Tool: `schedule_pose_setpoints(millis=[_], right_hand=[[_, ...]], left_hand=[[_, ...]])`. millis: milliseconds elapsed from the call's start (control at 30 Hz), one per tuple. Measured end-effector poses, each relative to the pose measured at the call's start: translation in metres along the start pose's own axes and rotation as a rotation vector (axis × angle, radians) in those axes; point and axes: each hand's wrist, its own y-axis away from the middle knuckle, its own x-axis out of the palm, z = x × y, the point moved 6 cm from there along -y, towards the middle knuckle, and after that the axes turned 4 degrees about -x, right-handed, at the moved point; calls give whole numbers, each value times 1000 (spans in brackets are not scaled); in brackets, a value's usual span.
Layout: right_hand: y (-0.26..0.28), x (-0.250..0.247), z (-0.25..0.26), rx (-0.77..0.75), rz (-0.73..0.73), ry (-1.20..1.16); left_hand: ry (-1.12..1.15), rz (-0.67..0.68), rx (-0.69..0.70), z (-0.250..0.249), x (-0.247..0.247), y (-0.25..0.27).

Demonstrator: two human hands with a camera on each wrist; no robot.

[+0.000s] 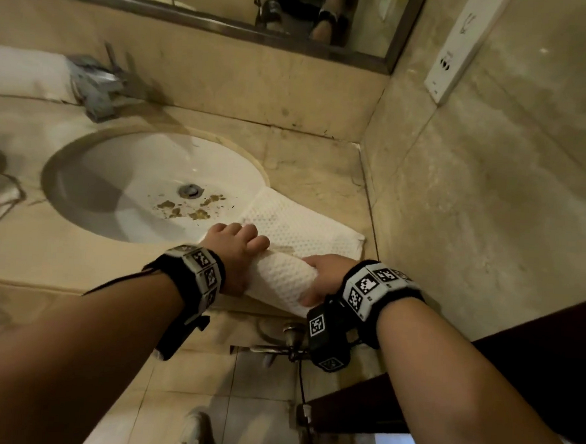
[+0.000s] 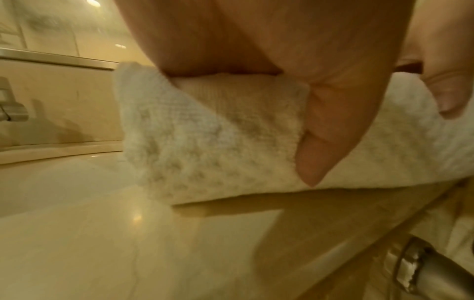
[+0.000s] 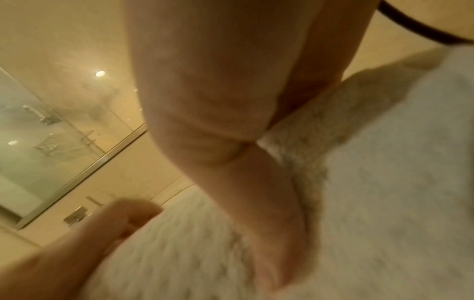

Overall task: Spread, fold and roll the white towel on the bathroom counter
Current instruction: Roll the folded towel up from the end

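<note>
Towel work fills the head view: a white waffle-weave towel (image 1: 293, 252) lies on the beige marble counter (image 1: 308, 168) just right of the oval white sink basin (image 1: 143, 181), its near part rolled into a thick cylinder at the counter's front edge, its far part flat and overlapping the basin's rim. The left hand (image 1: 234, 256) curls over the roll's end nearest the basin, fingers bent on top; the right hand (image 1: 322, 275) wraps the roll's other end, away from the basin. Both wrists wear black bands with checkered markers. Brown specks lie in the basin near its metal drain (image 1: 190, 190), and a chrome faucet (image 1: 99, 86) stands behind the basin under a framed mirror (image 1: 194, 13). From the left wrist, the thumb (image 2: 328, 125) presses the front of the roll (image 2: 205, 142), which rests on the glossy counter (image 2: 128, 243). From the right wrist, blurred, the right hand's thumb (image 3: 269, 203) presses into the fuzzy towel (image 3: 384, 192), with the other hand (image 3: 77, 243) gripping alongside.
</note>
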Motion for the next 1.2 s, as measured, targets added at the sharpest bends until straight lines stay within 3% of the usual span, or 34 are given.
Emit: schedule_pose_setpoints(millis=[67, 167, 333, 467, 633, 767, 1000, 1100, 1200], right_hand=[[2, 5, 0, -2, -90, 121], [9, 11, 8, -63, -347, 277], [13, 27, 8, -50, -486, 300], [12, 11, 5, -143, -403, 184], [3, -10, -6, -153, -259, 49], [-6, -10, -14, -143, -183, -61], [7, 15, 7, -102, -301, 242], [15, 37, 5, -69, -261, 350], [17, 41, 2, -3, -293, 395]], left_hand=[[1, 41, 6, -3, -4, -7], [38, 126, -25, -4, -11, -18], [177, 338, -52, -5, -7, -29], [254, 406, -84, -5, -3, -28], [84, 81, -4, -9, -9, -4], [-142, 7, 4, -5, -3, -1], [21, 192, -119, -6, -18, -15], [143, 347, -140, -6, -14, -17], [208, 408, -143, -8, -15, -16]])
